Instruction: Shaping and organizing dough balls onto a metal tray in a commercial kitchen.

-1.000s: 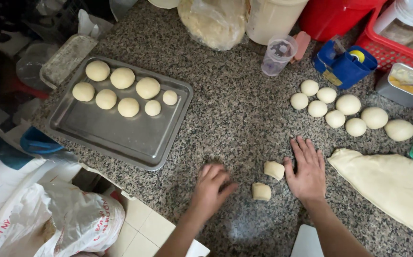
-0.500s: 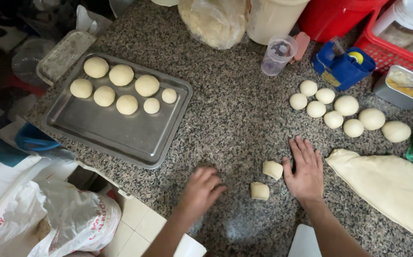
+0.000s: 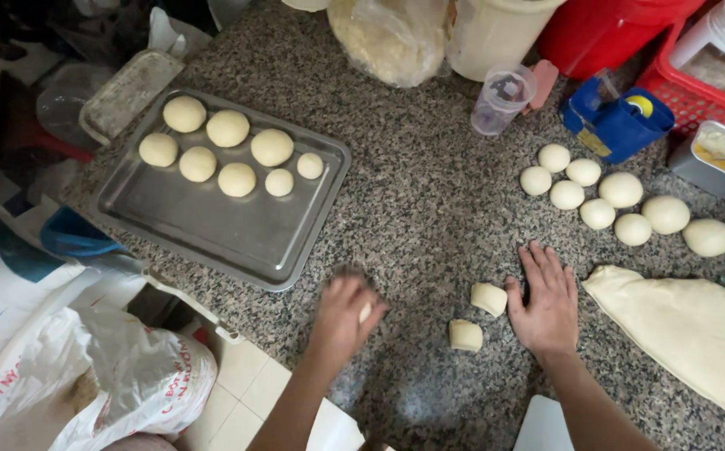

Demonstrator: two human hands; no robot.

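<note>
My left hand (image 3: 344,316) is cupped and blurred on the speckled granite counter (image 3: 429,200), closed over a small piece of dough that shows at its edge. Flat on the counter, fingers spread, lies my right hand (image 3: 546,302); under it I cannot see any dough. Two cut dough pieces sit between the hands, one (image 3: 488,298) touching the right thumb, the other (image 3: 465,335) nearer me. A grey metal tray (image 3: 237,238) at the left holds several round dough balls (image 3: 229,128). More dough balls (image 3: 621,190) lie loose on the counter at the right.
A long slab of dough (image 3: 696,330) lies right of my right hand. At the back stand a clear plastic cup (image 3: 502,100), a blue container (image 3: 617,125), a red basket (image 3: 696,92), a white bucket (image 3: 496,33) and a bagged dough lump (image 3: 391,38). Flour sacks (image 3: 87,384) sit below the counter edge.
My left hand has slid left and toward me over the counter, staying cupped and blurred. The right hand and the two cut pieces have stayed put.
</note>
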